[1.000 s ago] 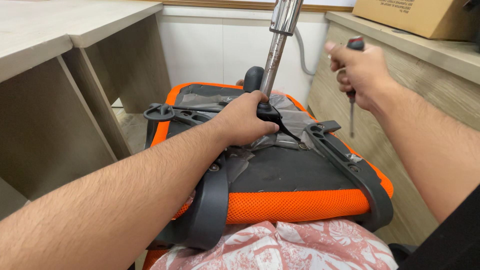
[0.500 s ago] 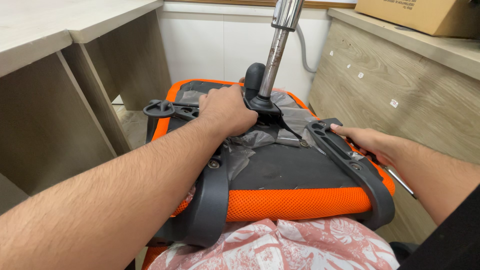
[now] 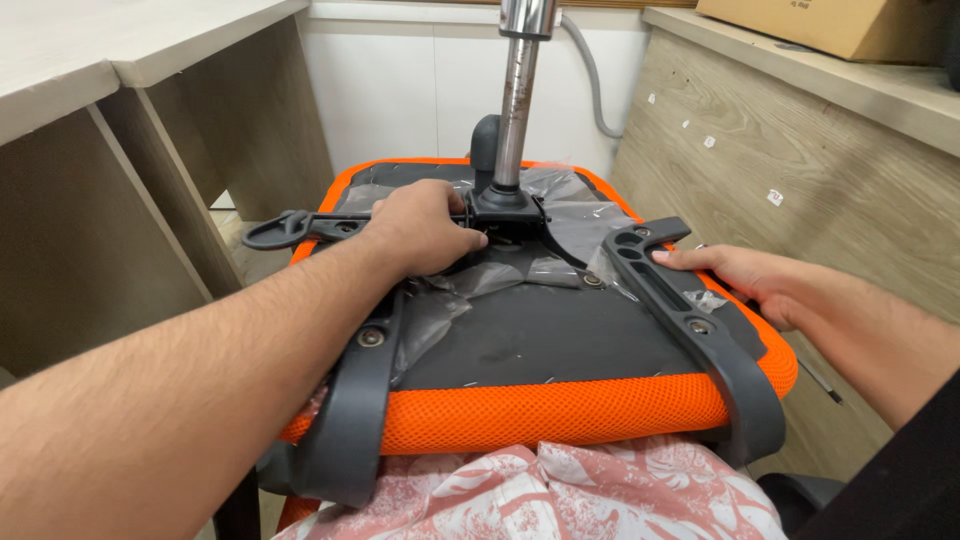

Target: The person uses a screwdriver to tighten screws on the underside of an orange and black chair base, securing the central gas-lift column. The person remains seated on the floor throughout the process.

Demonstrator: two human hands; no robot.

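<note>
An orange mesh chair seat (image 3: pixel 560 410) lies upside down across my lap, its black underside facing up. A chrome gas cylinder (image 3: pixel 515 90) rises from the black mechanism (image 3: pixel 510 210) at its middle. My left hand (image 3: pixel 420 225) grips that mechanism just left of the cylinder's foot. My right hand (image 3: pixel 740 275) rests on the seat's right edge, fingertips touching the right armrest bracket (image 3: pixel 700 340). It holds a screwdriver, of which only the thin shaft (image 3: pixel 825 383) shows below my forearm. A matching left bracket (image 3: pixel 360 400) runs down the other side.
A black lever (image 3: pixel 280 230) sticks out leftward from the mechanism. Torn clear plastic wrap (image 3: pixel 580 220) clings to the underside. A pale desk (image 3: pixel 100 60) stands on the left, a wooden panel (image 3: pixel 800 130) on the right with a cardboard box (image 3: pixel 830 25) on top. A grey cable (image 3: pixel 590 80) hangs by the wall.
My right hand came down from beside the cylinder, screwdriver in it, to the seat's right edge. My left hand shifted slightly left on the mechanism. The seat sits lower in view.
</note>
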